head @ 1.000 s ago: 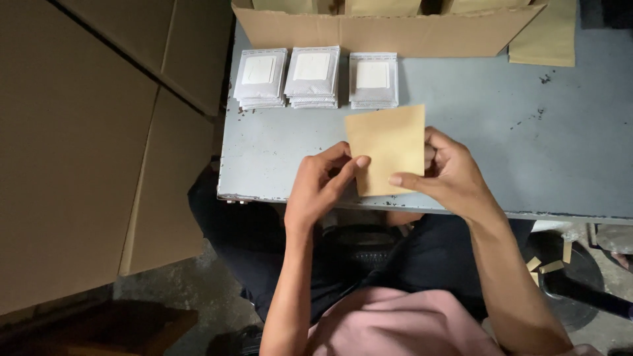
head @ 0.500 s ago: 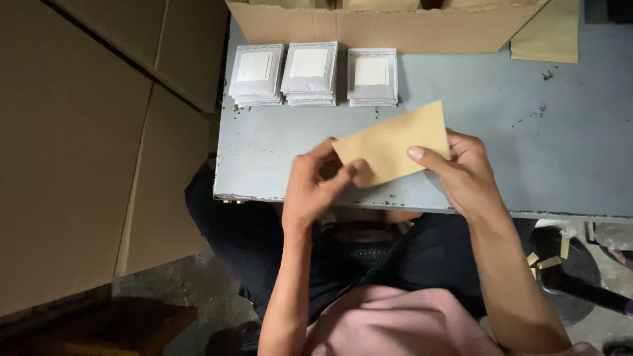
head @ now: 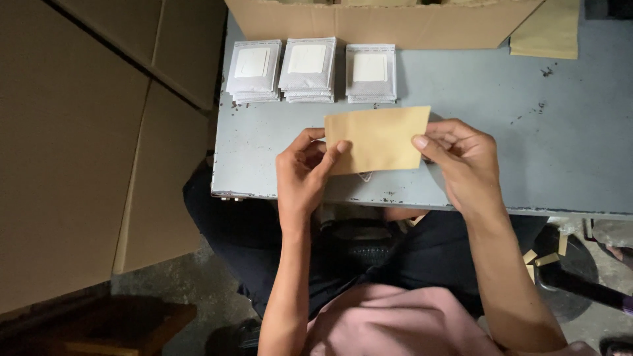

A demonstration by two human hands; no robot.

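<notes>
I hold a small brown paper envelope (head: 377,138) flat over the grey table (head: 501,132), long side lying left to right. My left hand (head: 302,171) pinches its lower left corner. My right hand (head: 465,158) grips its right edge with the thumb on top. Something white peeks out just below the envelope's bottom edge; I cannot tell what it is.
Three stacks of white square packets (head: 308,69) line the table's far side. Behind them stands an open cardboard box (head: 382,23), with a brown envelope pile (head: 547,29) at the far right. Large cardboard sheets (head: 72,151) lean at my left. Paper scraps (head: 544,254) lie on the floor.
The envelope has turned from standing nearly upright to lying lengthwise. My right hand slid to its right edge while my left stayed at the lower left corner.
</notes>
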